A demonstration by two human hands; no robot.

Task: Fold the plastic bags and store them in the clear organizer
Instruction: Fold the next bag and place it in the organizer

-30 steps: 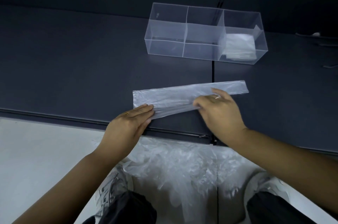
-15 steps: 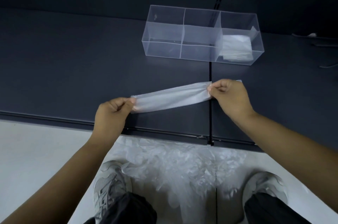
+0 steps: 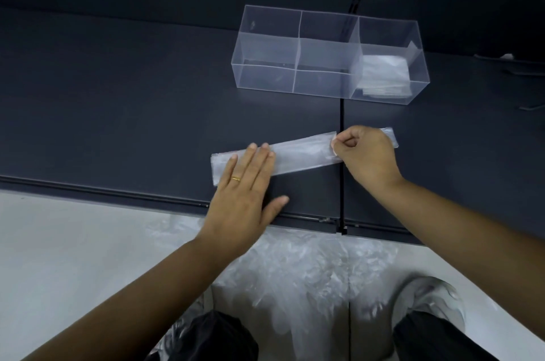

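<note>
The bag (image 3: pixel 300 155) is lying flat on the dark counter (image 3: pixel 118 95), near its front edge, apart from the organizer (image 3: pixel 295 45). It is showing as a narrow, translucent whitish strip. Its long axis is running left to right, the right end angling slightly away. The left hand (image 3: pixel 247 183) is pressing its left part, grip released, fingers straight. The right hand (image 3: pixel 365 154) is pinching it near the right end, grip grasping the bag.

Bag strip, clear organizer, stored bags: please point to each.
bag strip (image 3: pixel 303 155): head view, its uncovered middle.
clear organizer (image 3: pixel 265 79): head view, front wall, left compartment.
stored bags (image 3: pixel 385 70): head view, top of pile.
</note>
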